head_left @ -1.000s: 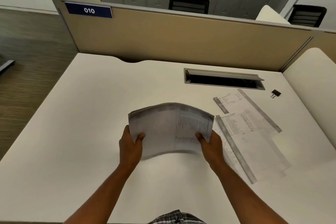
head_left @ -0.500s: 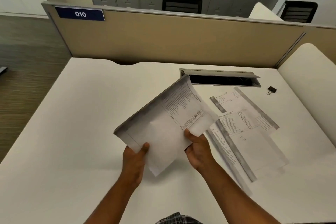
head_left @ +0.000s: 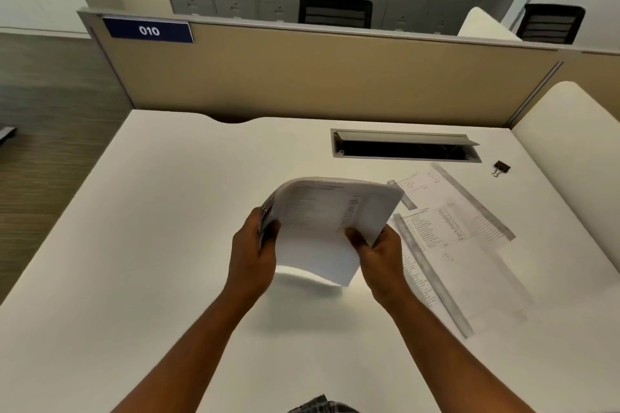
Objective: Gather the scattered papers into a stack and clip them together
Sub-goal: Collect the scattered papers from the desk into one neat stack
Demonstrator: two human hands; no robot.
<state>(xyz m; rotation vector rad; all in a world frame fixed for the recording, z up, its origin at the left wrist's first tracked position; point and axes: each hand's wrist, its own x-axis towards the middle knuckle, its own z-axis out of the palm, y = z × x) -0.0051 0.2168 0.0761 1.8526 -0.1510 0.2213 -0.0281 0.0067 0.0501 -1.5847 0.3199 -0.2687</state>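
I hold a stack of printed papers [head_left: 322,228] above the white desk [head_left: 161,245], bowed and blurred by motion. My left hand [head_left: 251,251] grips its left edge and my right hand [head_left: 379,251] grips its lower right edge. Several more printed sheets [head_left: 449,238] lie overlapping on the desk to the right of my hands. A small black binder clip [head_left: 501,168] sits alone near the desk's far right, beyond the loose sheets.
A grey cable slot [head_left: 406,146] with its lid raised is set into the desk at the back. A tan partition [head_left: 318,77] with a blue "010" sign closes the far edge. A white curved divider [head_left: 577,151] borders the right side.
The stack was tilted diagonally half a second ago; now it is turned back level between both hands, and its lower edge hangs just above the desk. The loose sheets and clip have not moved.
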